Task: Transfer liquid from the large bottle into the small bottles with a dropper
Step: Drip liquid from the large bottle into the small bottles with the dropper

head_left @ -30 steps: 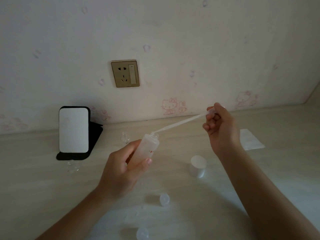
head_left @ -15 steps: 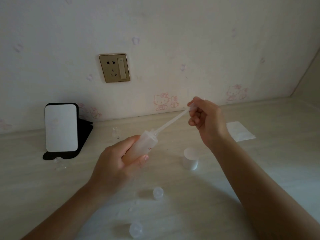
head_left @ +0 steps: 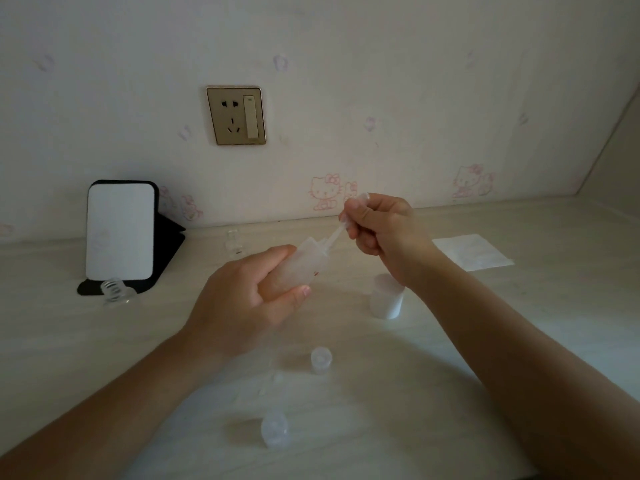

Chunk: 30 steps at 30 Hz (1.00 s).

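The large bottle (head_left: 301, 268) is held off the bench (head_left: 104, 358), tilted so its mouth points up and to the right. The left hand (head_left: 249, 299) has its grip wrapped right round the lower body, thumb across the front. The dropper (head_left: 334, 235) lies on nearly the same slant. Its tip sits in the bottle's mouth and its stem rises up and right to the right hand (head_left: 384, 230), whose grip pinches the bulb end between thumb and curled fingers (whether the bulb is squeezed flat I cannot tell). Bottle and dropper share one long axis, so I judge the draw-out should follow that line, up and right, or the stem may scrape the neck.

Outward from the large bottle, one small bottle (head_left: 233, 240) stands just behind it to its left. A second small bottle (head_left: 117, 291) sits well to its left, at the foot of a black stand (head_left: 166, 247). Both lie on the left hand's side, so the right hand would have to carry the dropper across. A white cap (head_left: 386, 299) stands on the bench to the large bottle's right.
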Available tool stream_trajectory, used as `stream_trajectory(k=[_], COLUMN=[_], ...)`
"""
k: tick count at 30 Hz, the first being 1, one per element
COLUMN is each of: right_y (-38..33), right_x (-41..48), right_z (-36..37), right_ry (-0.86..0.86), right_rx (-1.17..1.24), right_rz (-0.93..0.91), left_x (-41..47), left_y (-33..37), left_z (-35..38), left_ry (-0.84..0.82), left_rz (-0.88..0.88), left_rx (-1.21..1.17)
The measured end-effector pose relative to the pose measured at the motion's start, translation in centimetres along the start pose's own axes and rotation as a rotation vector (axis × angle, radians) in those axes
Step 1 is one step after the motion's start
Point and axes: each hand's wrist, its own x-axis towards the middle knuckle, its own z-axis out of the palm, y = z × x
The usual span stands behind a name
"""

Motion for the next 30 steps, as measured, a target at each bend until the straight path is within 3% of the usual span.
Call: stream_trajectory(k=[19,30], right_y=[0.0,-0.1], right_x=[0.3,1.0], right_z=[-0.5,-2.9], right_ry=[0.090,0.318], right_rx=[0.227,0.475], right_rz=[0.035,0.104], left_x=[0.0,-0.1], left_y=[-0.1,-1.0], left_z=[0.1,-0.2], left_ry=[0.021,0.128], left_rz=[-0.009,-0.011], left_rx=[-0.049,-0.119])
